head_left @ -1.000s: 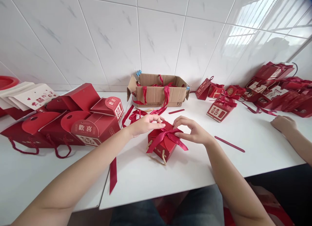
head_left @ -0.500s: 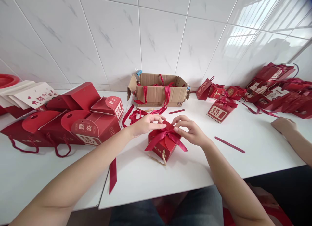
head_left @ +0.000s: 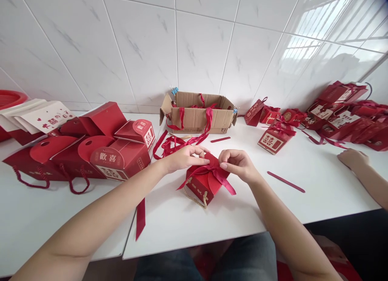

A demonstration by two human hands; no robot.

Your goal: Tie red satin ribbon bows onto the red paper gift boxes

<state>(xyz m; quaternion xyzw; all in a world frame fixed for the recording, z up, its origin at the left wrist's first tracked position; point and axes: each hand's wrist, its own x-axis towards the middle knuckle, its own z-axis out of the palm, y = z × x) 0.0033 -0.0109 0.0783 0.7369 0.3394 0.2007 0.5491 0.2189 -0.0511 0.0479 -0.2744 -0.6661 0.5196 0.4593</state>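
See on the white desk [head_left: 242,216], between left hand [head_left: 185,157] and right hand [head_left: 240,165], a small upright box [head_left: 217,191] of red card with curved, overlapping flaps [head_left: 202,180], twisted straw-coloured rope handle [head_left: 205,199] and shiny crimson ribbon [head_left: 226,184] tied over the top. Note the nearly square shape, with long axis hard to tell, one corner pointing to the front and pale lettering [head_left: 195,187] facing front-left. Find ribbon pinched by right hand, left hand narrowly bent above the box, with grip impossible to tell.
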